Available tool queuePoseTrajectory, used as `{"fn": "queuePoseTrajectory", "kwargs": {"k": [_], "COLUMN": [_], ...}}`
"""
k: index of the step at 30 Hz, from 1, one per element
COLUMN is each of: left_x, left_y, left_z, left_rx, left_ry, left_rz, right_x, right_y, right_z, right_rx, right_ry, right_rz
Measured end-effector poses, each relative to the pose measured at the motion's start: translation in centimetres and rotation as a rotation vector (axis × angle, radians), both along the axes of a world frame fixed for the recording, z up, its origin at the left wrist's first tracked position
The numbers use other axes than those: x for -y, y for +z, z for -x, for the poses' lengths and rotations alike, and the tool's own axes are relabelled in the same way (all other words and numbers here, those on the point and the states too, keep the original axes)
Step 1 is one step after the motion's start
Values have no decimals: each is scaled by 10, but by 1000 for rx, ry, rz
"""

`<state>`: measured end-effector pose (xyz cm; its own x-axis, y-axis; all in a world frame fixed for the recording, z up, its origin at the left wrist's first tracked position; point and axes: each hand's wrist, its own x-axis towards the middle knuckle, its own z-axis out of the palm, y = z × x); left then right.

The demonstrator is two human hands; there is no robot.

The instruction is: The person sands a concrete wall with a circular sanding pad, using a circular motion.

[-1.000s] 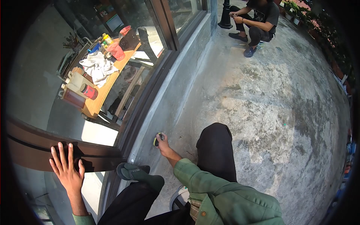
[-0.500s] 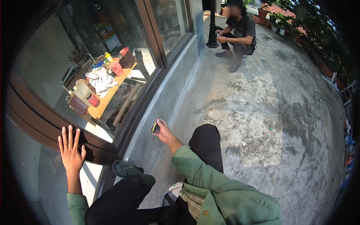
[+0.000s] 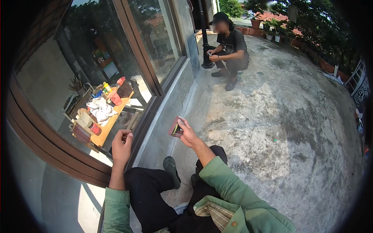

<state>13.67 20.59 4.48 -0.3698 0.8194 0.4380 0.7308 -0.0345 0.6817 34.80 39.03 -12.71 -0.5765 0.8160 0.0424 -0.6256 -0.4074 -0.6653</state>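
My right hand (image 3: pixel 187 134) is closed around a small block (image 3: pixel 174 128) with a reddish-brown face and a black and yellow-green edge, perhaps a sanding block. It is held in the air beside the low grey wall ledge (image 3: pixel 161 126). My left hand (image 3: pixel 122 147) is raised near the brown window frame (image 3: pixel 93 165), its fingers curled in and nothing visible between them. My legs are bent, and a dark sandal (image 3: pixel 169 165) rests on the floor by the wall.
Behind the glass, a wooden table (image 3: pixel 112 126) holds a white cloth (image 3: pixel 101 110), bottles and red containers. Farther along the wall a person (image 3: pixel 231 50) squats by a black post (image 3: pixel 204 42), hands together. Weathered concrete floor (image 3: pixel 264 136) stretches right, toward potted plants and a white metal rack (image 3: pixel 358 79).
My left hand has come off the window frame, moved right and curled its fingers. My right hand has shifted right with the block, now turned to show its reddish face. My foot and view have moved.
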Motion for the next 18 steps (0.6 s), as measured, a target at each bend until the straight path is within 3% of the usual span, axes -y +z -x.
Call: {"fn": "queuePoseTrajectory", "kwargs": {"k": [4,8,18], "left_x": [-63,-110,-111], "left_y": [-64,-135,-196], "left_z": [-66,-86,-57], "left_rx": [128,185,652], "left_ry": [-133,-161,-327], "left_rz": [19,8,53], "right_x": [13,9,-4], "right_y": [6,2,-31], "right_z": [-5,-11,12], "right_rx": [16,130,421], "right_ry": [8,48,100], "right_rz": [-11,-72,-216]}}
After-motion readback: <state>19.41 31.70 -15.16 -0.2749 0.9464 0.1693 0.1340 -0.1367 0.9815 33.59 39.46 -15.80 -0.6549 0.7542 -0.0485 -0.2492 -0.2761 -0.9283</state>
